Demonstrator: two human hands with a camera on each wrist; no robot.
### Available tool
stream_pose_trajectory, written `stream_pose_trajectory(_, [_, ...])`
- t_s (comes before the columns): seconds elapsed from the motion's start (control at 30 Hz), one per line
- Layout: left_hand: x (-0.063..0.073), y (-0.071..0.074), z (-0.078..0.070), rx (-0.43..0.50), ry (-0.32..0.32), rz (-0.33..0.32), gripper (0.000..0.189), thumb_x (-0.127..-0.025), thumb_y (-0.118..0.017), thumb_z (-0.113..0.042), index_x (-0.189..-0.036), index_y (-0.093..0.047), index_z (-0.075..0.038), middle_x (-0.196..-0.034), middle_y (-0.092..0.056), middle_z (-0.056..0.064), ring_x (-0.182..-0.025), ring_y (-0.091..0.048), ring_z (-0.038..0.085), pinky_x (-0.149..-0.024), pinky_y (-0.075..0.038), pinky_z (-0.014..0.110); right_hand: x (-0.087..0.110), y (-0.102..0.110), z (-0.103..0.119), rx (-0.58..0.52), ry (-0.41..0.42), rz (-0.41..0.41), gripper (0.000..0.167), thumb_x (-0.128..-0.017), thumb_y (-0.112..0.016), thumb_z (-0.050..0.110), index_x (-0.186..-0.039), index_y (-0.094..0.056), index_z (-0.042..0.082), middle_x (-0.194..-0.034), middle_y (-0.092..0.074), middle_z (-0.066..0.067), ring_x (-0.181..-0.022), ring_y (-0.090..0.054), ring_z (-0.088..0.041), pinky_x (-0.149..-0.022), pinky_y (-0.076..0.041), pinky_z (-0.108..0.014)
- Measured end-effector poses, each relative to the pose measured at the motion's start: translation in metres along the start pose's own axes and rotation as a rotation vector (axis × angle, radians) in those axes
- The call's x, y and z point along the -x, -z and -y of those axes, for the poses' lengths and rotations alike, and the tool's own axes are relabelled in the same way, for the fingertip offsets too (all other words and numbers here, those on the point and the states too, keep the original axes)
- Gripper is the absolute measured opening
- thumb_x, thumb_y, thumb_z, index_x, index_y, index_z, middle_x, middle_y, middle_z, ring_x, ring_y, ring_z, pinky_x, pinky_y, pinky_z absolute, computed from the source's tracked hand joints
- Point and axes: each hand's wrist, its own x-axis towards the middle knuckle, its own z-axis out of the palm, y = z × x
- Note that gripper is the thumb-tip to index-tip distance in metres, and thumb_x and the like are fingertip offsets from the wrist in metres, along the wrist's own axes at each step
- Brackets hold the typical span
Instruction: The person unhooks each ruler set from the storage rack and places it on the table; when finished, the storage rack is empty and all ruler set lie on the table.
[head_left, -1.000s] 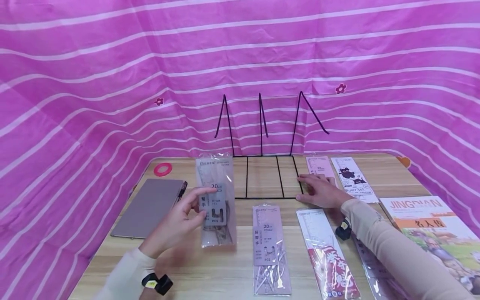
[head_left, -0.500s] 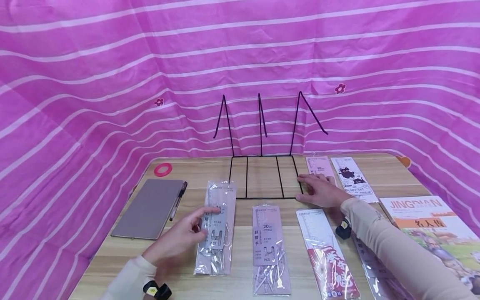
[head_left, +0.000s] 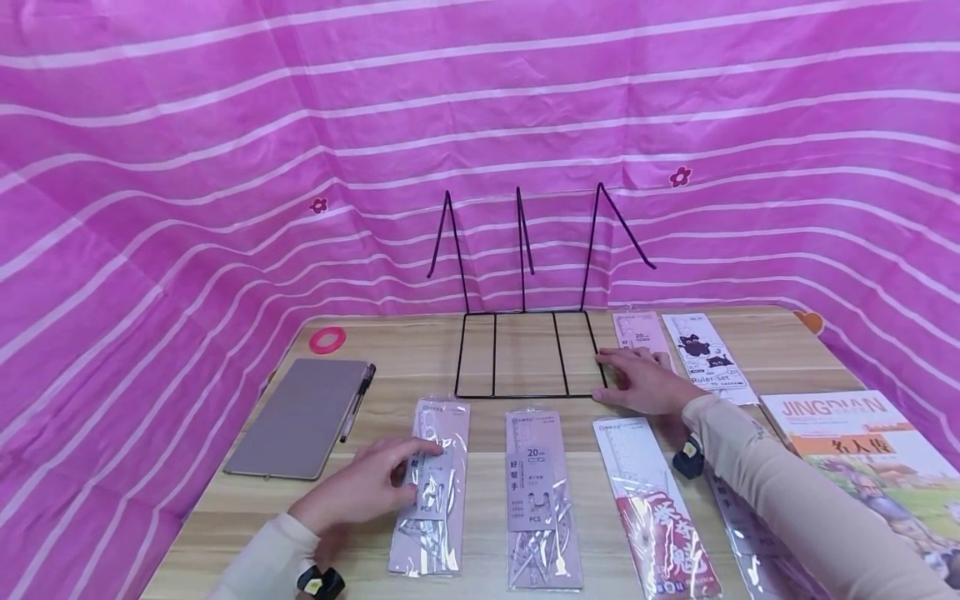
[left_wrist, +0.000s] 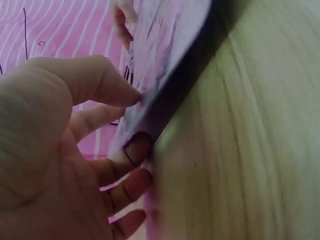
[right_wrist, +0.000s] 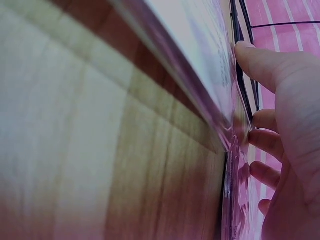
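Note:
In the head view my left hand [head_left: 367, 479] pinches the left edge of a clear-wrapped ruler set [head_left: 442, 533] at the left of the table's front. The left wrist view shows its thumb [left_wrist: 107, 82] on the pack's face and fingers beneath its edge. My right hand [head_left: 637, 382] rests at the right side of a black wire rack [head_left: 512, 396], thumb and fingertips at the wire, fingers loosely extended. Under that hand lies a pink ruler set [head_left: 641, 329], partly hidden. The right wrist view has the thumb [right_wrist: 260, 62] beside the black wire.
Another ruler set [head_left: 534, 492] lies front centre, with a red-and-white pack [head_left: 656, 508] to its right. A cat-printed ruler set [head_left: 705, 350] and a book [head_left: 862, 450] are on the right. A grey notebook [head_left: 300, 417], pen [head_left: 357, 404] and pink ring [head_left: 327, 339] sit left.
The left hand has brought its ruler set down and toward the front, from held up over the table to lying flat beside the centre pack. The right hand has stayed at the rack.

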Motion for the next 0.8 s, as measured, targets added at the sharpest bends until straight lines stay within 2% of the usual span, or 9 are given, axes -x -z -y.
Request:
stream_pose_trajectory(0.1, [0.002,0.003,-0.002,-0.071,0.01,0.009,0.061,-0.088,-0.077,-0.021,-0.143,-0.06,-0.042,-0.15,-0.06,0.003,-0.125,-0.053,0.026,-0.11,-0.039,0.06,-0.002,0.001,0.001,0.0,0.016,-0.006,0.084,-0.095,-0.069,0.06,-0.158,-0.046,0.009,-0.165,-0.042,-0.02,-0.145,-0.04,-0.045,-0.116,-0.029,-0.069])
stream_pose_trajectory(0.23, [0.003,0.008,-0.004,-0.123,0.02,0.029,0.061,-0.09,-0.078,-0.025,-0.145,-0.059,-0.042,-0.14,-0.063,-0.003,-0.107,-0.047,0.014,-0.1,-0.04,0.049,-0.005,0.004,0.001,0.005,0.022,-0.006,0.085,-0.095,-0.068,0.061,-0.158,-0.046,0.009,-0.165,-0.042,-0.02,-0.145,-0.04,-0.045,-0.116,-0.028,-0.067])
stream_pose_trajectory(0.4, [0.005,0.011,-0.003,-0.119,0.024,0.048,0.063,-0.09,-0.078,-0.024,-0.147,-0.058,-0.039,-0.123,-0.062,-0.01,-0.103,-0.045,0.012,-0.099,-0.04,0.048,-0.007,0.004,0.001,0.018,0.03,-0.005,0.084,-0.095,-0.069,0.06,-0.158,-0.046,0.009,-0.165,-0.042,-0.02,-0.147,-0.038,-0.046,-0.115,-0.028,-0.066])
stream_pose_trajectory(0.47, [0.005,0.011,-0.002,-0.113,0.021,0.043,0.064,-0.09,-0.078,-0.024,-0.148,-0.057,-0.04,-0.122,-0.061,-0.011,-0.102,-0.045,0.012,-0.099,-0.04,0.046,-0.008,0.003,0.001,0.018,0.033,-0.004,0.084,-0.095,-0.069,0.06,-0.158,-0.046,0.009,-0.165,-0.042,-0.019,-0.147,-0.038,-0.046,-0.115,-0.028,-0.066])
stream_pose_trajectory(0.63, [0.003,0.015,0.002,-0.086,0.026,-0.023,0.059,-0.092,-0.077,-0.024,-0.146,-0.058,-0.039,-0.109,-0.061,-0.015,-0.104,-0.049,0.011,-0.096,-0.042,0.042,-0.013,0.004,0.006,0.008,0.042,0.003,0.084,-0.095,-0.07,0.058,-0.158,-0.047,0.008,-0.165,-0.043,-0.02,-0.147,-0.038,-0.046,-0.115,-0.027,-0.067])
stream_pose_trajectory(0.7, [-0.002,0.018,0.003,-0.057,0.027,-0.056,0.052,-0.095,-0.075,-0.025,-0.144,-0.061,-0.035,-0.099,-0.059,-0.014,-0.101,-0.05,0.012,-0.091,-0.045,0.038,-0.014,0.004,0.007,-0.005,0.043,0.004,0.084,-0.096,-0.07,0.057,-0.159,-0.045,0.008,-0.164,-0.043,-0.02,-0.145,-0.039,-0.044,-0.116,-0.027,-0.067])
stream_pose_trajectory(0.8, [-0.011,0.024,0.006,-0.024,0.039,-0.105,0.043,-0.099,-0.073,-0.031,-0.141,-0.064,-0.03,-0.095,-0.059,-0.011,-0.097,-0.053,0.013,-0.086,-0.046,0.035,-0.014,0.003,0.007,-0.046,0.033,-0.008,0.084,-0.097,-0.07,0.054,-0.161,-0.041,0.007,-0.163,-0.045,-0.02,-0.143,-0.041,-0.042,-0.118,-0.026,-0.067])
